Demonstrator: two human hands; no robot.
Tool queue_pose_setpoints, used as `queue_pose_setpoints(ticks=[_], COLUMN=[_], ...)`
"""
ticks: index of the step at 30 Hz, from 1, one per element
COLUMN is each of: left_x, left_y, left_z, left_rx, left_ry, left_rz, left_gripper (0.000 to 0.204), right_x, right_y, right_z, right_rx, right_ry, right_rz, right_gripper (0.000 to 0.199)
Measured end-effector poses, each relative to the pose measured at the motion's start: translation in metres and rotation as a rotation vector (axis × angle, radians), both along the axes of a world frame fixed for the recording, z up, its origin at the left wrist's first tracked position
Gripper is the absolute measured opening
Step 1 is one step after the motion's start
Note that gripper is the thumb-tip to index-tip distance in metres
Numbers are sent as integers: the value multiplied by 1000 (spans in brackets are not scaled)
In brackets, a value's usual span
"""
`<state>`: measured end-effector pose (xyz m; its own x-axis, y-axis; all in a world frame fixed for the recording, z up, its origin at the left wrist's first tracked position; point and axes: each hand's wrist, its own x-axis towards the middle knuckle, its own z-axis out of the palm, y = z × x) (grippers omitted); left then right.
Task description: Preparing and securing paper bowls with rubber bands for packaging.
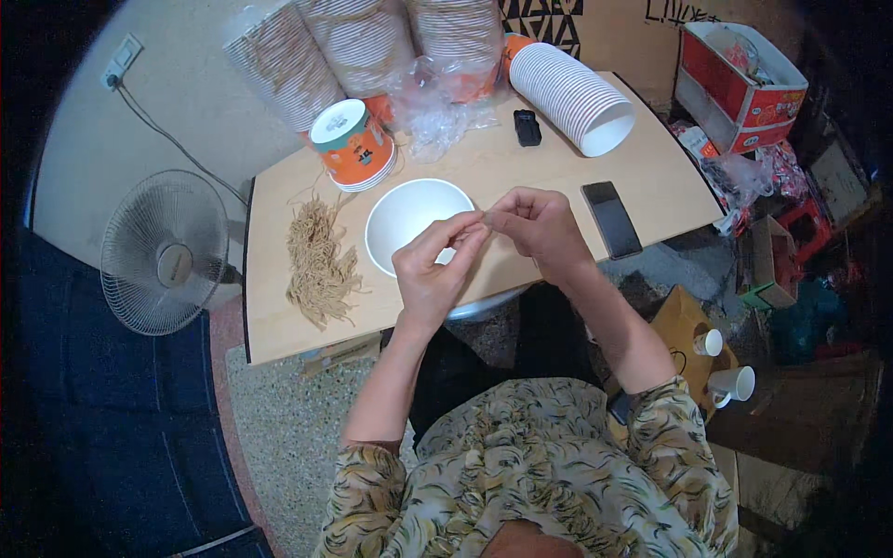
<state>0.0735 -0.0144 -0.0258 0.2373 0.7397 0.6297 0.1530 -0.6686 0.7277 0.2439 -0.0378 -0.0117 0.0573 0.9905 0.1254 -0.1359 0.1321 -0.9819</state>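
Observation:
My left hand [433,270] and my right hand [544,232] meet in front of me, thumb and forefinger of each pinched together at the tips. What lies between the fingertips is too small to make out. Just beyond my left hand is a round white paper tub [395,209], its inside facing up and partly covered by that hand. To its left lies a loose pile of tan twisted paper cords [321,265] on the wooden table [279,325].
Wrapped stacks of paper tubs [358,46] stand along the wall, with crumpled clear plastic [433,112] before them. An orange tub stack [358,153], a white tub stack on its side [567,93], a black case [527,128] and a phone [611,220] share the table. A fan [172,260] stands left.

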Motion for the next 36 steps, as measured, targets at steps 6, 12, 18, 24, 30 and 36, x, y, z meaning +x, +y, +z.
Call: queue_pose_setpoints(ticks=[6,12,18,24,30,36], left_x=[0,-2,-8,-15,-18,-16], left_y=[1,1,4,16,24,34], left_z=[-10,-8,-3,2,10,10], left_rx=[28,173,79,-612,-863,-927], left_ry=[-66,9,49,-186,-286,-283], left_rz=[40,52,-23,-309,-341,-342], left_gripper=[23,14,12,16,14,14], right_x=[5,8,10,14,12,22], right_y=[2,4,6,8,7,9], right_z=[5,3,3,-2,0,-14], right_rx=[-73,-111,-113,-173,-113,240], right_ry=[-50,-10,-35,-71,-43,-304], right_rz=[55,82,90,107,76,-25], right_gripper=[10,9,11,15,15,14])
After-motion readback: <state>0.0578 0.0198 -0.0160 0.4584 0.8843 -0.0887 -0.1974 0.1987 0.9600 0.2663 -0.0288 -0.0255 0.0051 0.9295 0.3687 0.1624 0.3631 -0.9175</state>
